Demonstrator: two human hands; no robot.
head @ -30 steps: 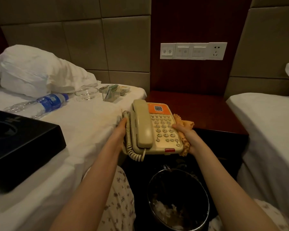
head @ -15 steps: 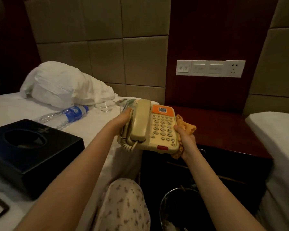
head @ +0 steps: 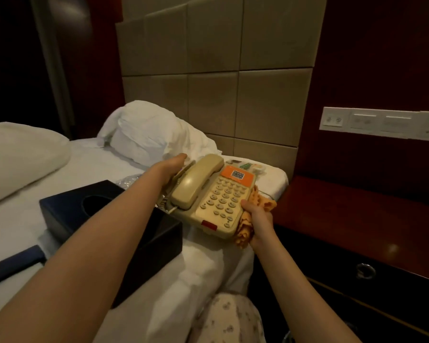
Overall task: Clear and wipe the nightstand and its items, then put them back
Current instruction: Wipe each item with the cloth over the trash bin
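Note:
I hold a beige desk telephone (head: 216,196) with an orange label above the edge of the left bed. My left hand (head: 174,167) grips its left side by the handset and coiled cord. On the phone's right edge my right hand (head: 255,216) grips it together with an orange cloth (head: 258,204) bunched under the fingers. The dark red wooden nightstand (head: 344,211) stands to the right, and its top shows nothing on it.
A black tissue box (head: 89,211) lies on the left bed (head: 203,266) under my left forearm, with a dark flat item at its left. Behind the phone lies a small tray of sachets (head: 248,167). White pillows lie at the back. A switch panel (head: 382,123) is on the wall.
Both hands have carried the telephone left, away from the nightstand and over the bed. The view has swung left too, so the bin and the water bottle are out of sight.

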